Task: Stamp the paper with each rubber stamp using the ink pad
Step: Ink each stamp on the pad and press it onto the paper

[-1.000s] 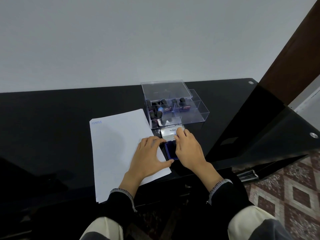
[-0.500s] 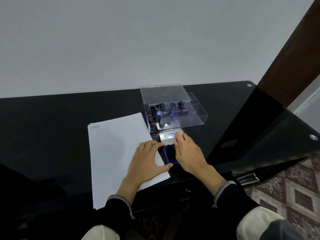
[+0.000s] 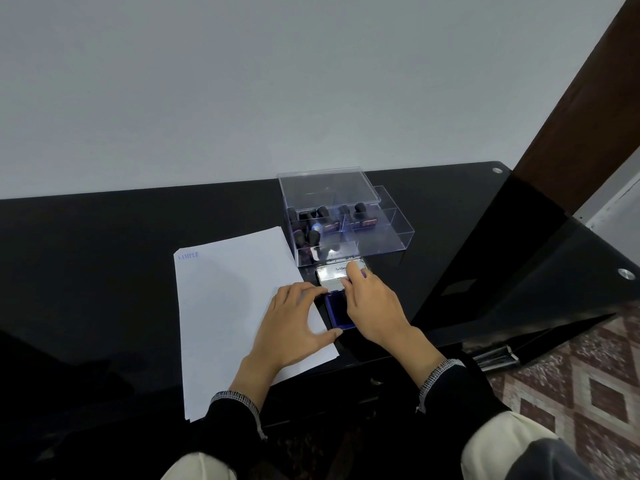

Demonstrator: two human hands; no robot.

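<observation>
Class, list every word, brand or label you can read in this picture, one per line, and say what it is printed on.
"SAMPLE": blue stamped print at the far left corner of the paper.
"Artlin": on the silver lid of the ink pad; the right hand covers the rest.
Smaller print lower on that lid: too blurred to read.
Labels on the stamps in the clear box: too small to read.

One paper [image 3: 228,306], one ink pad [image 3: 337,306], two hands [image 3: 294,327].

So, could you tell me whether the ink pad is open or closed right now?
Open. The ink pad's silver lid is folded back and its blue inking surface is exposed between the two hands.
</observation>
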